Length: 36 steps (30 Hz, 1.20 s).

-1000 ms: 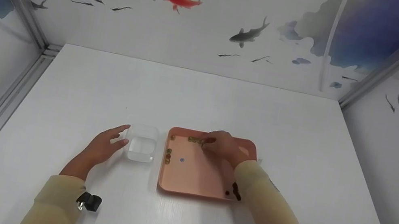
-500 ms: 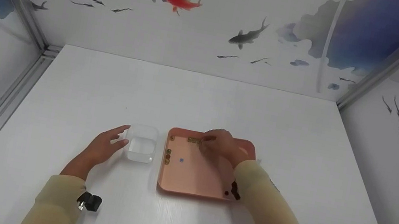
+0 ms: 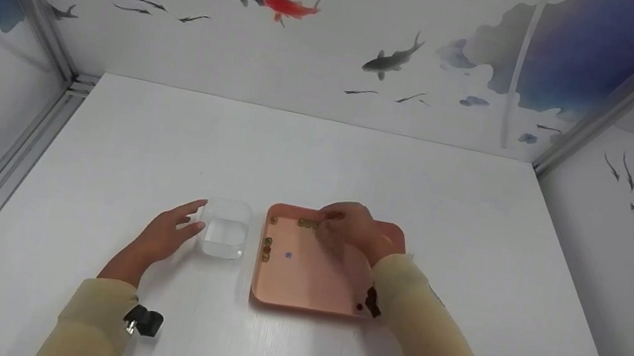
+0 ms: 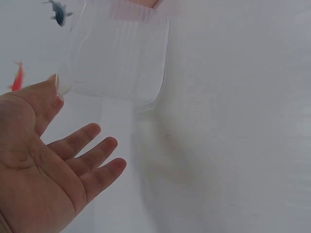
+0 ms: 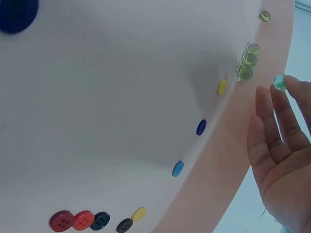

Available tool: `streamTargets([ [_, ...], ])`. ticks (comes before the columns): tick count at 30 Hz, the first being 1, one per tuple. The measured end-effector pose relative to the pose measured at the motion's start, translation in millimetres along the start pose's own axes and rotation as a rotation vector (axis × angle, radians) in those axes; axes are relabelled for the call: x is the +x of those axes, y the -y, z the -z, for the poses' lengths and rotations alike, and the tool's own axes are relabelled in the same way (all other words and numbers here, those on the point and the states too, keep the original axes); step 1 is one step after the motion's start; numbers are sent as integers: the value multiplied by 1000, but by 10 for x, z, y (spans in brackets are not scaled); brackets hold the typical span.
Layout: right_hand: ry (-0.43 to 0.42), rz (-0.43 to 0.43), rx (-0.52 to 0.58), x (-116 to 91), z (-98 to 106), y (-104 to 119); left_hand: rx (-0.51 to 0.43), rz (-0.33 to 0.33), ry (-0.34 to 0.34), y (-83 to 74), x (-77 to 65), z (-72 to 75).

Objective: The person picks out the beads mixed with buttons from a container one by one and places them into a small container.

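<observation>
In the head view my right hand (image 3: 350, 229) is over the back of the orange tray (image 3: 307, 287). The right wrist view shows its thumb and a finger pinching a clear glass marble with green in it (image 5: 279, 81), just off a short row of yellow-green marbles (image 5: 249, 59). Another single marble (image 5: 264, 16) lies beyond that row. More marbles (image 3: 267, 249) line the tray's left side. My left hand (image 3: 167, 232) is at the left side of a clear plastic box (image 3: 223, 246), fingers spread and fingertips touching or almost touching its wall.
Several buttons lie in the tray, among them a light blue one (image 5: 178, 168), a yellow one (image 5: 222, 87) and a red one (image 5: 83, 220). The box stands just left of the tray on the white table (image 3: 307, 157). Printed walls (image 3: 309, 72) enclose the table.
My right hand has risen very slightly from the row of marbles. The left hand and the box keep their places; the whole view shifts a little with the head.
</observation>
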State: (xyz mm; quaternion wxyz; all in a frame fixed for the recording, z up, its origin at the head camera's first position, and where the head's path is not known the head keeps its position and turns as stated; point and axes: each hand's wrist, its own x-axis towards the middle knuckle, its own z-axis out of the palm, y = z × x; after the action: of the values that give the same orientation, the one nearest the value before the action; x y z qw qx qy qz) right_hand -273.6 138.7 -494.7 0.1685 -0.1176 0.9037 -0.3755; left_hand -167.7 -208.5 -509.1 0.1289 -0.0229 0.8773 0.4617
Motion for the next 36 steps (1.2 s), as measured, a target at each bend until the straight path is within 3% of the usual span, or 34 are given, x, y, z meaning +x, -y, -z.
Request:
streamTargets([
  [5,-10,-34,86,-19,3,2,-23,-2,5,8,-4,-1],
  [10,-2,-6,127,-59,-7,37,-39,-1,8,7,-12,-2],
  [24,-57,104,57,-92,-70,231,-56,33,1,-6,2,-25],
  [36,-93,146,112,-151,-120,355,-51,15,1,11,4,-24],
])
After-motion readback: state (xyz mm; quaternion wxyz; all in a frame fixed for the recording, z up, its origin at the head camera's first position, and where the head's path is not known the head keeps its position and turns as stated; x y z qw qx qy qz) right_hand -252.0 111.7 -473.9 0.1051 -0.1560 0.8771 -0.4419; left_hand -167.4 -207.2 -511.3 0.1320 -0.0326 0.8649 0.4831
